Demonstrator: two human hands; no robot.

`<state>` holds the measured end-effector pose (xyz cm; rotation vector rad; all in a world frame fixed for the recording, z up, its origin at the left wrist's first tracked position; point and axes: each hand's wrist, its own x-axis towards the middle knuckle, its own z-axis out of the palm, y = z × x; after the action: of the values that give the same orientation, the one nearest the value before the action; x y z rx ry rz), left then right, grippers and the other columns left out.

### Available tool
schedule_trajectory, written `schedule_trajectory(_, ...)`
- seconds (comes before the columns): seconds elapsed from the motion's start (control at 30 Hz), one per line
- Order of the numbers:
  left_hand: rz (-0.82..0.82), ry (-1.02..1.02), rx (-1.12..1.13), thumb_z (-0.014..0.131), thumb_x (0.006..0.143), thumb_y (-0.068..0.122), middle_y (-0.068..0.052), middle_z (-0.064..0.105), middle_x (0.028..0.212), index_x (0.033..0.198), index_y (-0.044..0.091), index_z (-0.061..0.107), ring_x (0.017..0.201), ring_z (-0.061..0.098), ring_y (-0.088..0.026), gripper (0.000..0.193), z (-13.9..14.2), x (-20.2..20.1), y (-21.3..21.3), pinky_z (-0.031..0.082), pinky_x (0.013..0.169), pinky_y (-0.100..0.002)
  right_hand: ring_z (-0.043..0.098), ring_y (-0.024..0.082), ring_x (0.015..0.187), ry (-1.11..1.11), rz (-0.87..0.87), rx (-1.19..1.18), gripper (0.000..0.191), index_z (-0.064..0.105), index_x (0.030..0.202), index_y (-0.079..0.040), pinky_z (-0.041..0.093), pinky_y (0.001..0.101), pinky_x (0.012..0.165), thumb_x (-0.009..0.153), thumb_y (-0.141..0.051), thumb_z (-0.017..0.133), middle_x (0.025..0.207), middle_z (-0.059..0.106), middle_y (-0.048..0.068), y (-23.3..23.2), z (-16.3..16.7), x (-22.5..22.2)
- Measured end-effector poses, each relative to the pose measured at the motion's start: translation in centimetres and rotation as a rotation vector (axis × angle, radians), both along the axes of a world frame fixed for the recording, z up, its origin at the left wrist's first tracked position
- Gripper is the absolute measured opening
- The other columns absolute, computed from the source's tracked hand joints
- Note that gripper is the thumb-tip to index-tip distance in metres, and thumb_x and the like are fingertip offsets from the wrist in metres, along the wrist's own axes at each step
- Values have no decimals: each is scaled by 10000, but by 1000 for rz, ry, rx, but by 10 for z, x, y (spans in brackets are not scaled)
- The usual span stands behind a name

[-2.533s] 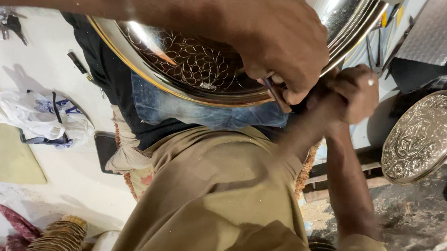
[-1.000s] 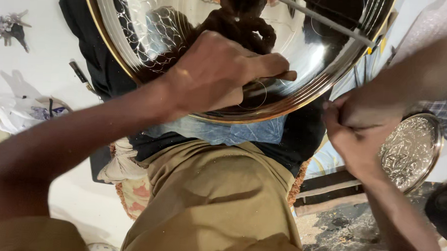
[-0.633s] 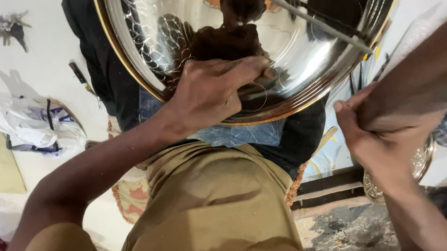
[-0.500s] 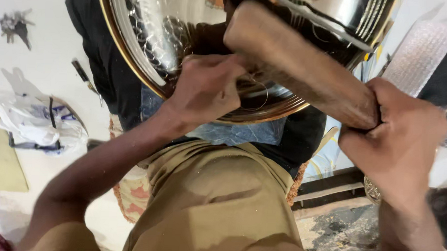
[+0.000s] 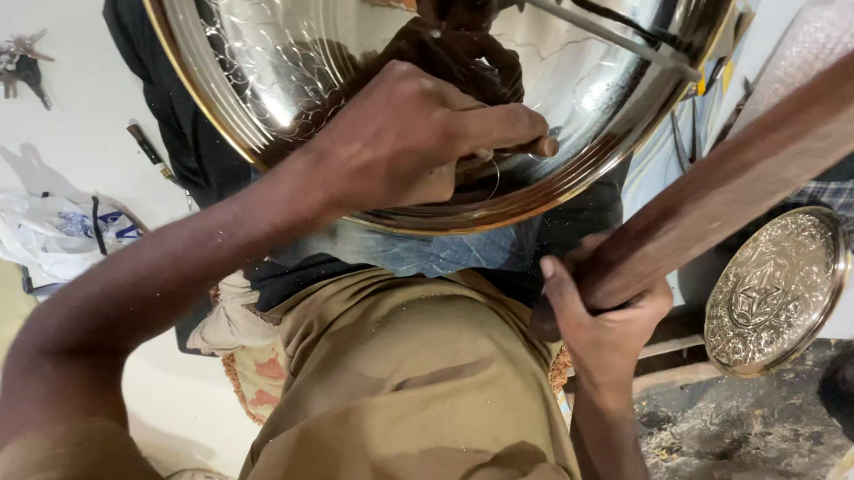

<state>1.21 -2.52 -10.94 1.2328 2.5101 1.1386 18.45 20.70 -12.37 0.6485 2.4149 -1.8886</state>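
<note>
Raised again, the wooden mallet (image 5: 731, 199) sits clamped in my right hand (image 5: 599, 317).
My left hand (image 5: 402, 140) pinches what looks like a punch (image 5: 530, 147) on the brass tray (image 5: 583, 113); a skewed blow could skid it.

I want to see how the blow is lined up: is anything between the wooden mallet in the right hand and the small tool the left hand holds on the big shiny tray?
Nothing visible lies between them. The left hand pins the small tool against the shiny tray; the right hand grips the wooden mallet, raised to the right, with only the tray's rim below the gap.
</note>
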Motion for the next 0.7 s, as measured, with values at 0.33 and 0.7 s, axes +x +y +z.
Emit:
schedule_trajectory(0.33,-236,51,-118,589,843,-66,-26,464,517,1342,216,655,403,431,-141,577,15,-19,9,393,379,-323,636,99,771,99,126,262,288,620,1114,55,535,252,726,889,61,800,908,695,57,-3,4,-1)
schedule_trajectory(0.7,-469,193,-149,617,742,5,-134,572,573,1073,57,659,538,613,-303,337,24,-40,14,482,494,-432,644,116,824,88,-73,118,322,592,1128,54,546,285,743,861,41,772,932,653,73,-22,-8,3)
